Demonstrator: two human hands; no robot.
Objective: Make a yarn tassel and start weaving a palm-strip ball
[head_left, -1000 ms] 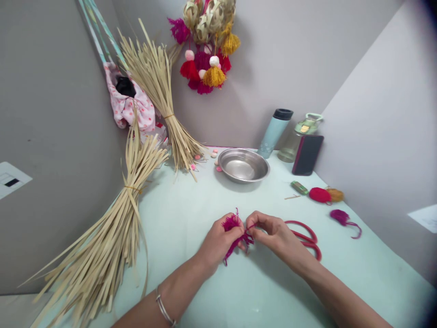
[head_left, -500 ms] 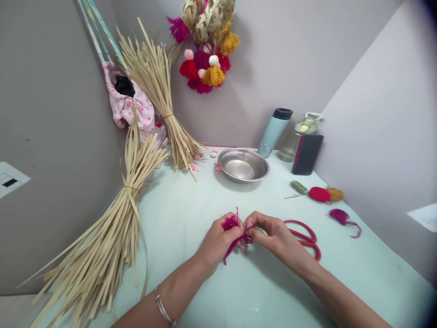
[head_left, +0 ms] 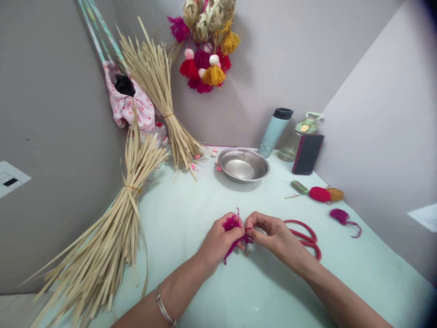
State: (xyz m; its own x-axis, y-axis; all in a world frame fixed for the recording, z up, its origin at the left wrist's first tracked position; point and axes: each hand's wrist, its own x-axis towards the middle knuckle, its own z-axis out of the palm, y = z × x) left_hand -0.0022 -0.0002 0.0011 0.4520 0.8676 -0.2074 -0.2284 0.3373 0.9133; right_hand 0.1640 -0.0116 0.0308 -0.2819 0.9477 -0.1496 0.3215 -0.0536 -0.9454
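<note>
A small bunch of magenta yarn (head_left: pixel 231 222) with frayed ends is pinched in my left hand (head_left: pixel 220 239), thumb on top. Close beside it, my right hand (head_left: pixel 268 231) has its thumb and forefinger pressed together on a short strand of the same yarn. Some loose ends stick out below and between the two hands. Red-handled scissors (head_left: pixel 314 248) lie on the table just right of my right hand, partly hidden behind it; their blades do not show.
A steel bowl (head_left: pixel 243 165) stands at the back middle, with a tumbler (head_left: pixel 275 132), bottle (head_left: pixel 290 142) and phone (head_left: pixel 307 155) to its right. Yarn balls, red (head_left: pixel 320 194) and magenta (head_left: pixel 339 216), lie at right. Palm-strip bundles (head_left: pixel 119 214) fill the left; tassels (head_left: pixel 214 75) hang above.
Both hands stay almost in place. The strand at my right fingertips shows a little less than before.
</note>
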